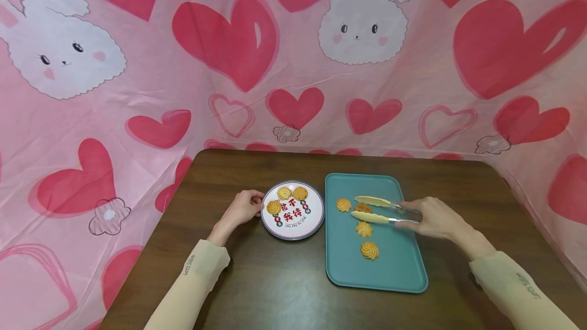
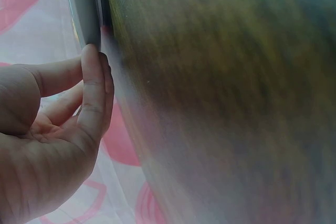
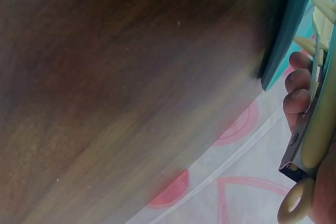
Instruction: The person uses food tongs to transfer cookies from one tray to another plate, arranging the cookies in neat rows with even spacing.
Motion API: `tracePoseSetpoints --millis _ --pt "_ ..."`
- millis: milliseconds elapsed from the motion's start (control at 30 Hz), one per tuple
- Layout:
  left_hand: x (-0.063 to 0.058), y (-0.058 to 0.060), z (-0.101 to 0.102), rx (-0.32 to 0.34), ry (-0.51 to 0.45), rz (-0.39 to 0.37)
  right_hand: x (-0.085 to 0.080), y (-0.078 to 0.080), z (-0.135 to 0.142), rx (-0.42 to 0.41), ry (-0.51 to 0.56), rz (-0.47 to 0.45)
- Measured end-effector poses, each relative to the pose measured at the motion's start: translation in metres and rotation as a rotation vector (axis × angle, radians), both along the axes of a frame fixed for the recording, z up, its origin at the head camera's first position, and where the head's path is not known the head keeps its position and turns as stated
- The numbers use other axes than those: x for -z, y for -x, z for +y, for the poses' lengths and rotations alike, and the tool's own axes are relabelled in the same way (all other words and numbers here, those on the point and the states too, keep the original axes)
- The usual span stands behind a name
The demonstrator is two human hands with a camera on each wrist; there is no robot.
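Note:
My left hand pinches the left rim of a white plate with red lettering and a dark edge. Three cookies lie on the plate's upper left part. In the left wrist view, the thumb and fingers meet at the plate's rim. Over a teal tray, my right hand grips metal tongs with cream tips. The tong tips are spread apart, with a brown ring-like cookie between them. Other swirled cookies lie around it on the tray.
Plate and tray stand side by side on a dark brown wooden table. Behind and beside the table hangs a pink cloth printed with hearts and rabbits. The tray has a low raised rim.

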State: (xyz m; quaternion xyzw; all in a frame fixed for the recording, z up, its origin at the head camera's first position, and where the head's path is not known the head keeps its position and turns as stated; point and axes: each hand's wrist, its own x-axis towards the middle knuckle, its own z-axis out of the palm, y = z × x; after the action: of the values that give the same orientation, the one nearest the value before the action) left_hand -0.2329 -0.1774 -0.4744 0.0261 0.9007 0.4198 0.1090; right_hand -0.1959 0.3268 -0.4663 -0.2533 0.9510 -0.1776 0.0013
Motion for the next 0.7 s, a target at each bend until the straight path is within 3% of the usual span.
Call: tracePoseSetpoints --millis 700 --pt "0.0019 0.0006 -0.0001 0.000 0.009 0.005 0.0093 -0.0013 0.0034 -0.016 0.045 0.029"
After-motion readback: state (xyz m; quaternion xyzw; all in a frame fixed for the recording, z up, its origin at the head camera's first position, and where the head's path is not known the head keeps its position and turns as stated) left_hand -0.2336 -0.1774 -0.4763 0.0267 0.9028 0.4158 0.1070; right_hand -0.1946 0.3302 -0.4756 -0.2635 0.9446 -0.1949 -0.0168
